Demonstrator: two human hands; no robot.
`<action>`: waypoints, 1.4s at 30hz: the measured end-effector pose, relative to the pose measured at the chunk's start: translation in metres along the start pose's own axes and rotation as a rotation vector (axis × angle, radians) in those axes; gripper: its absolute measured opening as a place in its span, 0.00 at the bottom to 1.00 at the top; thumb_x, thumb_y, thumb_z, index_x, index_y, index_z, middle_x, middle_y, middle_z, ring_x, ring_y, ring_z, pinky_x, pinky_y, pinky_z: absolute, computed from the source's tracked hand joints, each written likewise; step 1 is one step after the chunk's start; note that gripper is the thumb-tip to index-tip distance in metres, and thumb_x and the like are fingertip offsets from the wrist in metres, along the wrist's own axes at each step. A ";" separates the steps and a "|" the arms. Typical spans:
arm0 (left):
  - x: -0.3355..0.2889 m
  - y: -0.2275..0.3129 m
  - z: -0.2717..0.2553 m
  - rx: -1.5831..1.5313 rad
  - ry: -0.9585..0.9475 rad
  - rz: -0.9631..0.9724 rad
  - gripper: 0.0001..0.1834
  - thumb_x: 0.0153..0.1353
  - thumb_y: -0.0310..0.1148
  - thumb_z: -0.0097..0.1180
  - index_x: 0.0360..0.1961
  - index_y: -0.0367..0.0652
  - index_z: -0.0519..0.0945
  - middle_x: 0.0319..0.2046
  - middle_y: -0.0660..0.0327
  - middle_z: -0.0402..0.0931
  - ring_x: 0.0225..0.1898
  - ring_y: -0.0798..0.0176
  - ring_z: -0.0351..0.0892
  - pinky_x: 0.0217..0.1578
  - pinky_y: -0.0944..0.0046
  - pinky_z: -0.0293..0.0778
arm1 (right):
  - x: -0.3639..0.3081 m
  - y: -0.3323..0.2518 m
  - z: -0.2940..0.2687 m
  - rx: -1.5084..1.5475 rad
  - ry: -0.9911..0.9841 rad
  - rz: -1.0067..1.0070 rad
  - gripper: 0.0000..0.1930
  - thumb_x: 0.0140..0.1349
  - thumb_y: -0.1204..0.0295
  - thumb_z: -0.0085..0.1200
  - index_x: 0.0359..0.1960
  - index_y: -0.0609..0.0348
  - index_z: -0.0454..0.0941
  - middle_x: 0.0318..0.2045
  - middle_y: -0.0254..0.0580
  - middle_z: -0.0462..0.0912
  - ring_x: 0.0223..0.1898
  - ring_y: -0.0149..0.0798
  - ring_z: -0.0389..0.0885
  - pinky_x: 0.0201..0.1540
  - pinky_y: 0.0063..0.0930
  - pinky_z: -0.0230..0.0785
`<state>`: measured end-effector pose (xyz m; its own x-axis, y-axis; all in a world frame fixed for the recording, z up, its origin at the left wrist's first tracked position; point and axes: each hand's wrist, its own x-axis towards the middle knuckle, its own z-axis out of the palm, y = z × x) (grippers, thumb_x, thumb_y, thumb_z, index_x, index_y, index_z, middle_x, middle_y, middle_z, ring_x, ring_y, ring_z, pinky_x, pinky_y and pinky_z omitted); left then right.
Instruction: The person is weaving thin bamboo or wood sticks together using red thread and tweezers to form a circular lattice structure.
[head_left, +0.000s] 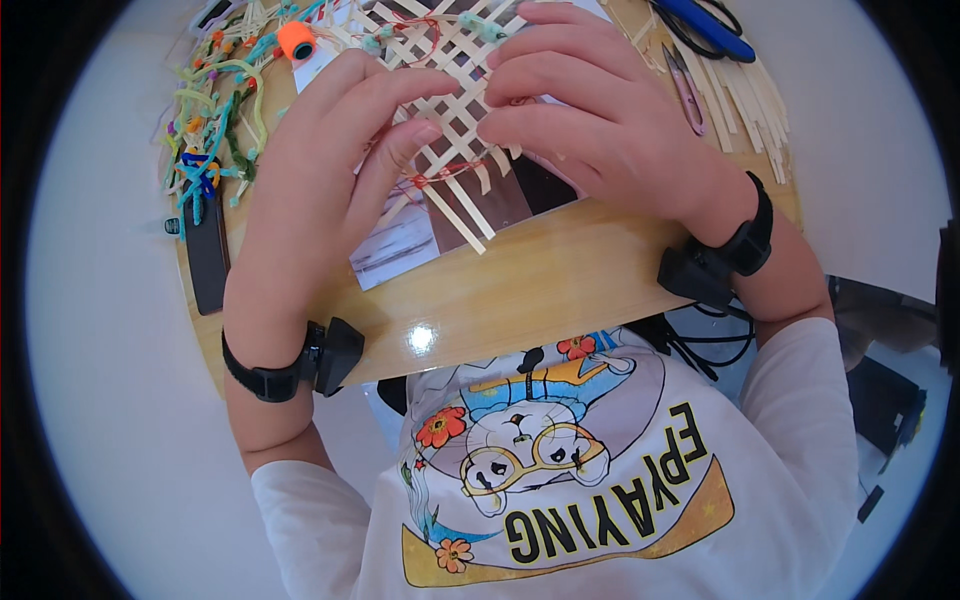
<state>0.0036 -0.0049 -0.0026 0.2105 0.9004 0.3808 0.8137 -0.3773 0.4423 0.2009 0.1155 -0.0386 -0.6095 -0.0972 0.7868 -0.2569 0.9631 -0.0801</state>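
Observation:
A lattice (462, 130) of flat pale wooden strips, woven crosswise and tied with red thread, lies over a printed sheet (395, 250). My left hand (335, 150) is at its left edge, with thumb and index finger apart over the strips and the other fingers partly hidden. From the right, my right hand (600, 110) spreads its curved fingers along the opposite edge, with the fingertips at the strips. Whether they press on the weave cannot be seen. Loose strip ends (465, 215) stick out toward me. Green fuzzy bits (483, 27) sit at the far side of the lattice.
An orange spool (296, 41) stands beyond my left hand. Coloured pipe cleaners (215, 120) pile up at the left, near a dark flat bar (207, 255). Small scissors (685, 90), blue-handled pliers (705, 28) and loose wooden strips (750, 100) lie at the right of the wooden table (520, 275).

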 end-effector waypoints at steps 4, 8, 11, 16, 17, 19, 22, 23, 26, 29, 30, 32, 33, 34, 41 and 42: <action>-0.001 -0.004 -0.001 0.020 0.026 0.028 0.08 0.62 0.25 0.52 0.41 0.39 0.79 0.29 0.60 0.69 0.32 0.65 0.69 0.33 0.70 0.65 | 0.003 -0.002 -0.004 -0.014 -0.034 0.043 0.08 0.53 0.76 0.55 0.36 0.61 0.79 0.39 0.43 0.77 0.45 0.42 0.75 0.59 0.44 0.63; -0.003 -0.016 -0.003 -0.204 0.066 0.020 0.09 0.65 0.26 0.50 0.43 0.37 0.79 0.36 0.62 0.73 0.38 0.68 0.71 0.40 0.72 0.65 | 0.000 0.003 -0.006 -0.075 -0.162 0.058 0.11 0.53 0.79 0.55 0.39 0.60 0.78 0.41 0.44 0.77 0.46 0.43 0.75 0.59 0.41 0.63; -0.006 -0.018 0.001 -0.437 0.089 -0.086 0.09 0.66 0.27 0.49 0.44 0.36 0.78 0.39 0.63 0.74 0.41 0.70 0.71 0.44 0.72 0.66 | 0.002 -0.003 -0.001 -0.104 -0.123 0.113 0.07 0.50 0.75 0.60 0.32 0.55 0.78 0.35 0.34 0.76 0.45 0.43 0.73 0.55 0.38 0.63; -0.005 -0.022 0.002 -0.509 0.068 -0.134 0.10 0.67 0.29 0.50 0.45 0.36 0.78 0.41 0.64 0.75 0.43 0.72 0.71 0.45 0.72 0.67 | -0.004 -0.002 0.009 -0.051 -0.248 0.204 0.09 0.48 0.74 0.61 0.32 0.55 0.78 0.34 0.35 0.76 0.45 0.42 0.73 0.55 0.38 0.64; -0.005 -0.023 0.004 -0.552 0.057 -0.166 0.10 0.67 0.29 0.50 0.45 0.36 0.78 0.41 0.64 0.75 0.43 0.73 0.72 0.45 0.72 0.67 | -0.005 -0.002 0.009 -0.034 -0.285 0.222 0.10 0.47 0.73 0.62 0.33 0.55 0.78 0.34 0.36 0.76 0.45 0.42 0.73 0.56 0.39 0.64; -0.004 -0.022 0.005 -0.594 0.043 -0.197 0.10 0.67 0.29 0.50 0.45 0.36 0.78 0.41 0.64 0.75 0.43 0.73 0.72 0.45 0.72 0.67 | -0.006 -0.002 0.006 -0.029 -0.335 0.223 0.10 0.48 0.71 0.63 0.33 0.55 0.78 0.34 0.36 0.76 0.45 0.42 0.73 0.54 0.39 0.64; -0.005 -0.020 0.006 -0.579 -0.016 -0.257 0.11 0.66 0.28 0.51 0.46 0.36 0.77 0.41 0.65 0.76 0.43 0.73 0.72 0.45 0.72 0.67 | -0.007 -0.003 0.005 0.033 -0.341 0.302 0.11 0.50 0.67 0.64 0.34 0.55 0.79 0.33 0.36 0.77 0.44 0.43 0.73 0.51 0.37 0.65; -0.006 -0.018 0.008 -0.606 -0.022 -0.269 0.11 0.66 0.28 0.51 0.47 0.36 0.77 0.41 0.65 0.76 0.43 0.74 0.72 0.45 0.72 0.67 | -0.007 -0.003 0.005 0.089 -0.294 0.380 0.11 0.51 0.65 0.64 0.34 0.55 0.79 0.33 0.36 0.77 0.42 0.43 0.73 0.48 0.36 0.65; -0.005 -0.010 0.008 -0.631 -0.041 -0.265 0.12 0.66 0.28 0.51 0.49 0.36 0.76 0.41 0.66 0.76 0.42 0.74 0.72 0.45 0.73 0.67 | -0.004 -0.009 0.010 0.222 -0.139 0.653 0.11 0.53 0.63 0.63 0.34 0.54 0.81 0.30 0.37 0.78 0.38 0.42 0.74 0.44 0.34 0.66; -0.005 -0.009 0.010 -0.621 -0.049 -0.252 0.12 0.65 0.27 0.52 0.49 0.36 0.76 0.41 0.66 0.76 0.42 0.74 0.71 0.45 0.73 0.67 | 0.001 -0.014 0.017 0.282 -0.085 0.673 0.10 0.54 0.64 0.63 0.34 0.54 0.81 0.28 0.36 0.78 0.35 0.41 0.75 0.40 0.34 0.67; -0.005 -0.009 0.011 -0.616 -0.046 -0.249 0.12 0.65 0.27 0.52 0.49 0.36 0.75 0.40 0.66 0.76 0.41 0.74 0.71 0.44 0.73 0.66 | 0.002 -0.014 0.020 0.282 -0.086 0.672 0.10 0.54 0.64 0.63 0.34 0.54 0.81 0.28 0.36 0.78 0.35 0.41 0.75 0.40 0.34 0.67; -0.005 -0.009 0.011 -0.616 -0.046 -0.255 0.12 0.65 0.27 0.52 0.48 0.36 0.76 0.40 0.66 0.76 0.41 0.74 0.72 0.45 0.73 0.67 | 0.001 -0.012 0.024 0.246 -0.079 0.565 0.08 0.54 0.67 0.62 0.33 0.55 0.81 0.27 0.36 0.78 0.33 0.41 0.75 0.37 0.33 0.68; -0.006 -0.009 0.011 -0.615 -0.047 -0.261 0.11 0.65 0.27 0.52 0.47 0.36 0.77 0.40 0.66 0.76 0.41 0.73 0.72 0.45 0.72 0.67 | 0.001 -0.013 0.024 0.248 -0.081 0.565 0.08 0.54 0.67 0.62 0.33 0.55 0.81 0.27 0.36 0.78 0.33 0.41 0.75 0.37 0.33 0.68; -0.006 -0.012 0.011 -0.617 -0.047 -0.263 0.11 0.65 0.27 0.52 0.47 0.36 0.77 0.40 0.66 0.76 0.41 0.73 0.72 0.45 0.72 0.67 | 0.001 -0.013 0.023 0.271 -0.120 0.609 0.07 0.55 0.70 0.61 0.33 0.57 0.80 0.29 0.35 0.79 0.34 0.37 0.75 0.39 0.29 0.67; -0.002 -0.015 0.008 -0.177 0.080 -0.081 0.11 0.63 0.27 0.53 0.46 0.39 0.79 0.40 0.64 0.77 0.39 0.71 0.73 0.45 0.70 0.68 | 0.002 -0.018 0.021 0.473 -0.168 0.869 0.04 0.60 0.72 0.58 0.32 0.60 0.79 0.30 0.31 0.78 0.36 0.27 0.74 0.41 0.23 0.66; 0.001 -0.014 0.010 0.039 0.212 0.073 0.12 0.63 0.28 0.53 0.47 0.40 0.79 0.40 0.65 0.77 0.37 0.72 0.74 0.44 0.71 0.69 | 0.001 -0.017 0.021 0.471 -0.165 0.876 0.04 0.60 0.72 0.58 0.32 0.60 0.79 0.30 0.31 0.78 0.36 0.27 0.74 0.41 0.23 0.66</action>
<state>-0.0027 0.0033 -0.0168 0.1546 0.8036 0.5748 0.8216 -0.4277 0.3769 0.1892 0.0940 -0.0493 -0.8123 0.5300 0.2432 0.0830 0.5179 -0.8514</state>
